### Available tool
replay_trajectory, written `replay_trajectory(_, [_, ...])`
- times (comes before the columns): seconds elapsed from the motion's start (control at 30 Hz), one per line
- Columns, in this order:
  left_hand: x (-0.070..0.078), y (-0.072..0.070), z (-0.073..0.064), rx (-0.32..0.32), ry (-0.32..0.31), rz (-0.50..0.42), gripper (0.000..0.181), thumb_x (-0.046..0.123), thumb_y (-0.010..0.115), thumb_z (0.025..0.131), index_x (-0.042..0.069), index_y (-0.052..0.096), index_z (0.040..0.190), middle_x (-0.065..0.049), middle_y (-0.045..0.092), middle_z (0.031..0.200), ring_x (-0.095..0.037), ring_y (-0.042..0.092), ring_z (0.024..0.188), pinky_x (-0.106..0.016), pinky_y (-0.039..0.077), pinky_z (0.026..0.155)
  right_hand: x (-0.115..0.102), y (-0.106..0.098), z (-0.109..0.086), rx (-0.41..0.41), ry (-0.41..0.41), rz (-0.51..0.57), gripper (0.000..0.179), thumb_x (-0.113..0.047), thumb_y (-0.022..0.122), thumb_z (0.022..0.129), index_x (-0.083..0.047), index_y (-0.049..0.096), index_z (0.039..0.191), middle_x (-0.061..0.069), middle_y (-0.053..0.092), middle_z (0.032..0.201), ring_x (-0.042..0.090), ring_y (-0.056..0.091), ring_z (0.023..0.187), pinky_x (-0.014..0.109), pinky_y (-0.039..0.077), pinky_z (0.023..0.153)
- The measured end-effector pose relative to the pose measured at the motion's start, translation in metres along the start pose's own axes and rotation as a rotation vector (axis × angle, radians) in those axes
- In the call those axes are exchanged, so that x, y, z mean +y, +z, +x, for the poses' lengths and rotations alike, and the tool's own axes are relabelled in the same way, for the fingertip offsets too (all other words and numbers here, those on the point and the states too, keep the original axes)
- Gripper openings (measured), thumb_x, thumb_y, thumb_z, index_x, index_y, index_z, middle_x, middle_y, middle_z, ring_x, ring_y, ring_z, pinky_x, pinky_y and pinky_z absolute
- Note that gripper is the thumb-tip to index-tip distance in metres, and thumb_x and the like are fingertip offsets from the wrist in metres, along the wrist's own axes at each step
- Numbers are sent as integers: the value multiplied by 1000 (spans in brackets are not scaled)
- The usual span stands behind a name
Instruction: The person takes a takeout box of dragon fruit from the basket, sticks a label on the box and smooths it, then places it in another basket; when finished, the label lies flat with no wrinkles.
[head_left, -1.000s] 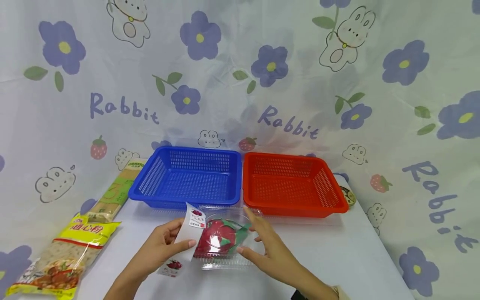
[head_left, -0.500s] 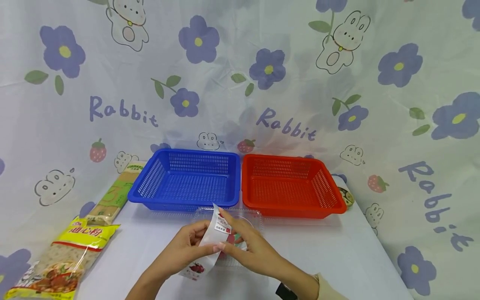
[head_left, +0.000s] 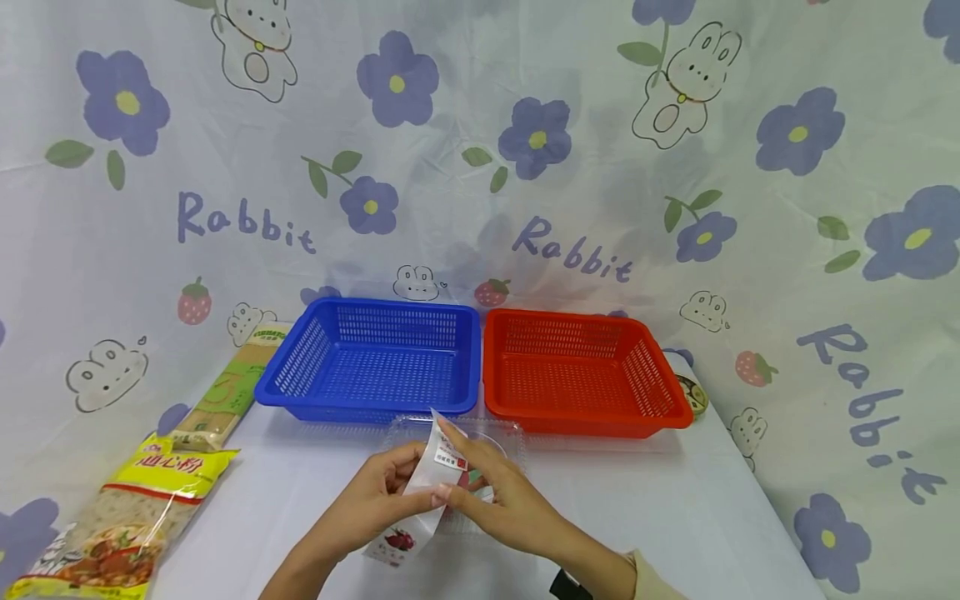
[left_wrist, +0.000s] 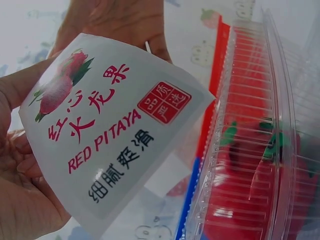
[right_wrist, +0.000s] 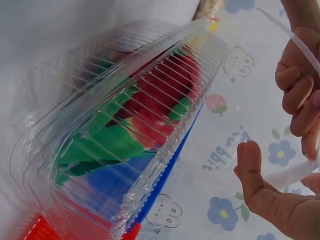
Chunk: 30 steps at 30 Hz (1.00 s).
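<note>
Our left hand [head_left: 375,497] and right hand [head_left: 504,493] both pinch the RED PITAYA label strip [head_left: 423,496], lower centre of the head frame, partly covering the clear clamshell [right_wrist: 162,157] of red pitaya [right_wrist: 167,87].

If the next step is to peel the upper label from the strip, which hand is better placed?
Probably the right hand: its fingers are at the upper label, and the clear box lies beyond. The left hand grips the strip from the other side, so could steady it.
</note>
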<state>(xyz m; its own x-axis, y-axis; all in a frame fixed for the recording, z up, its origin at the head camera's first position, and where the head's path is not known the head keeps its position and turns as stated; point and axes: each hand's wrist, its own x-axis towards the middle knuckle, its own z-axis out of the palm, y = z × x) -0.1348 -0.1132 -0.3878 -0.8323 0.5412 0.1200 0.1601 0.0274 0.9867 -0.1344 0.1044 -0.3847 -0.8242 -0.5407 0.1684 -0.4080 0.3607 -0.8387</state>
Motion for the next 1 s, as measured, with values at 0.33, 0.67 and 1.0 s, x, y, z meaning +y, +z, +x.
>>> replay_trajectory(0.33, [-4,0,-1,-29,41,-25,41,6,62,95,-9,52,132,-11,72,97,-11,69,76,-31,58,63,5,3,-2,-2,8,21,61,-34,57,101,-39,30,155,0,47,149,14,54,110,27,53,87])
replay_trajectory(0.67, [-7,3,-1,-92,135,-86,38,1,61,95,-6,55,132,-9,70,107,-8,67,83,-25,56,67,7,9,-4,-13,20,37,55,-35,49,104,-43,28,155,-3,44,151,17,51,121,28,51,89])
replay_trajectory(1.0, [-11,4,-3,-92,179,-70,37,-1,62,94,-6,58,130,-6,71,108,-5,64,84,-23,54,68,8,12,-6,-17,48,72,53,-35,46,106,-41,27,155,-5,40,155,18,50,124,29,50,91])
